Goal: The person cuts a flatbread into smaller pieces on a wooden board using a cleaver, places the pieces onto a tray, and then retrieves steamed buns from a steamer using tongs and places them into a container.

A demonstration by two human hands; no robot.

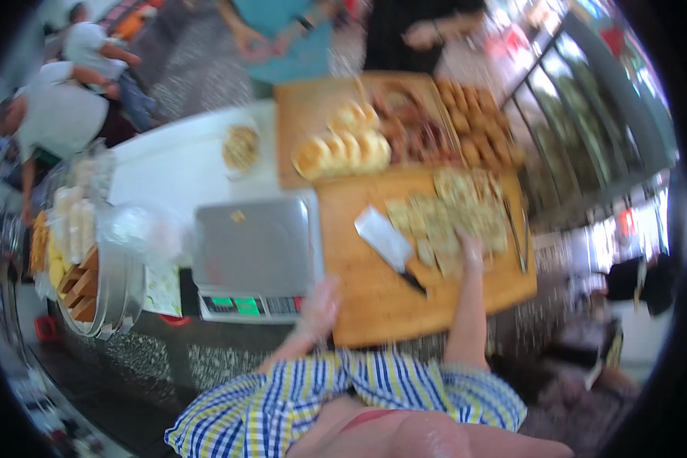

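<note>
My right hand [470, 247] reaches onto cut pieces of flatbread [458, 220] spread over a wooden cutting board [378, 309]. Its fingers touch the near pieces; blur hides whether they grip one. A cleaver [385, 239] with a black handle lies flat left of the bread, blade pointing away and left. My left hand [322, 303] is blurred, between the board's near left edge and a digital scale [252, 246]. Whether it holds anything is unclear. The scale's metal platform carries only a small yellowish scrap [237, 216].
Metal tongs [516, 235] lie along the board's right edge. Behind are golden buns [343, 151], reddish-brown meat [418, 131] and browned rolls [481, 123]. Left stand a plastic bag [143, 232] and a round metal container [117, 297]. Two people [286, 40] [423, 34] stand across the table.
</note>
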